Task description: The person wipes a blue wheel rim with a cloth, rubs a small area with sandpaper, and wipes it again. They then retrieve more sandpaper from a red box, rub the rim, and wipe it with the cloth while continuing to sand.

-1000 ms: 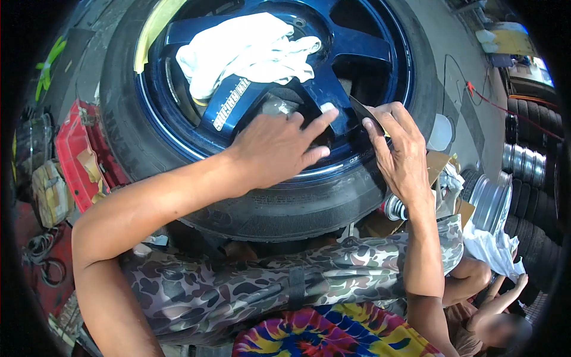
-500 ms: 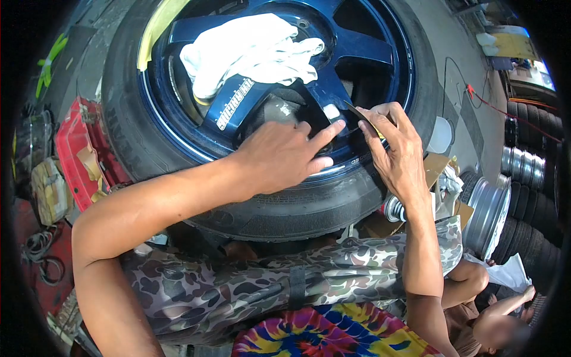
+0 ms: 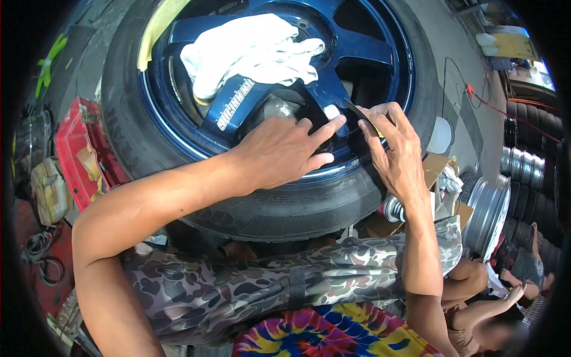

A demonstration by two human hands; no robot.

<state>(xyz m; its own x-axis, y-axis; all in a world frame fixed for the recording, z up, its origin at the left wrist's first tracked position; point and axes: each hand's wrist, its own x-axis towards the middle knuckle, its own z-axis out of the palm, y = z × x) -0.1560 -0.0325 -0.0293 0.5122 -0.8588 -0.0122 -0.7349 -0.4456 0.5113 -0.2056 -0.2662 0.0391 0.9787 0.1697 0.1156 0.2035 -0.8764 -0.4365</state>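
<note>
A blue alloy wheel (image 3: pixel 364 52) with a black tyre (image 3: pixel 285 211) lies flat in front of me. My left hand (image 3: pixel 279 149) is over its near rim, index finger and thumb stretched out. The index fingertip is beside a small white patch (image 3: pixel 331 112) on a spoke. My right hand (image 3: pixel 394 146) pinches a thin, dark, flat blade (image 3: pixel 360 116), with a bit of yellow showing by the fingers. The blade's tip points toward the spoke, right of the white patch. A crumpled white cloth (image 3: pixel 250 50) covers part of the spokes and hub.
Yellow masking tape or paper (image 3: pixel 156 30) clings to the left rim. A red tray-like object (image 3: pixel 80 152) stands at left. On the right are a cardboard box (image 3: pixel 437 169), a can (image 3: pixel 392 209), a silver wheel (image 3: pixel 485 217) and stacked tyres (image 3: pixel 526 199). Another person (image 3: pixel 476 324) sits lower right.
Both my hands stay nearly in place, the left shifting only slightly. At lower right, the seated person's arm and white cloth have moved, and another person shows behind.
</note>
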